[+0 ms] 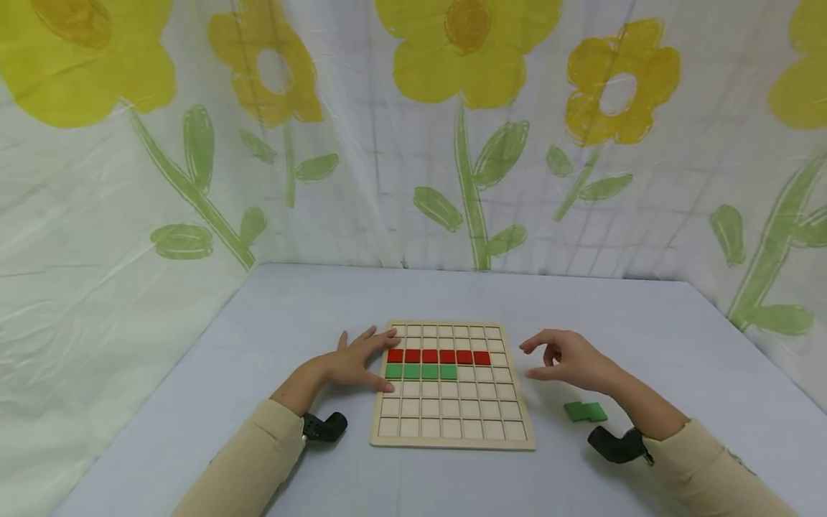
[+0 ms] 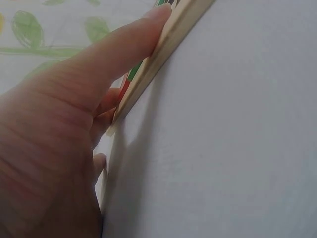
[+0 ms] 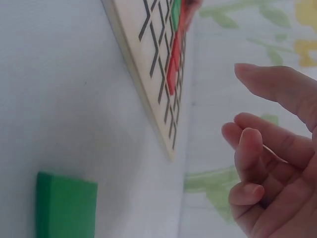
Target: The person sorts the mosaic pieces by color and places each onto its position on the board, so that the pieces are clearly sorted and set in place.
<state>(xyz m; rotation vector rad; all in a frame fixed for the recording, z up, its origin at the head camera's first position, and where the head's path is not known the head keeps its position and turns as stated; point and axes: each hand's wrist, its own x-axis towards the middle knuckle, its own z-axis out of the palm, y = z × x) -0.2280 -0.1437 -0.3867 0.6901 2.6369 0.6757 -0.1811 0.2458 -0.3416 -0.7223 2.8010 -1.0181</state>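
A wooden grid board (image 1: 452, 429) lies on the table, with several red tiles (image 1: 429, 356) in one row and several green tiles (image 1: 410, 371) in the row nearer me. My left hand (image 1: 352, 361) rests on the board's left edge, fingers spread. In the left wrist view its thumb (image 2: 124, 47) touches the rim. Off the board's right side hovers my right hand (image 1: 575, 359), holding nothing; the right wrist view shows thumb and index finger apart and the other fingers loosely bent. Two loose green tiles (image 1: 586, 411) lie on the table below it, partly overlapping.
The white table (image 1: 310, 301) reaches back to a hanging sheet printed with yellow flowers (image 1: 468, 43). A black wrist camera (image 1: 326, 427) sits at the left cuff, another black camera (image 1: 617, 444) at the right.
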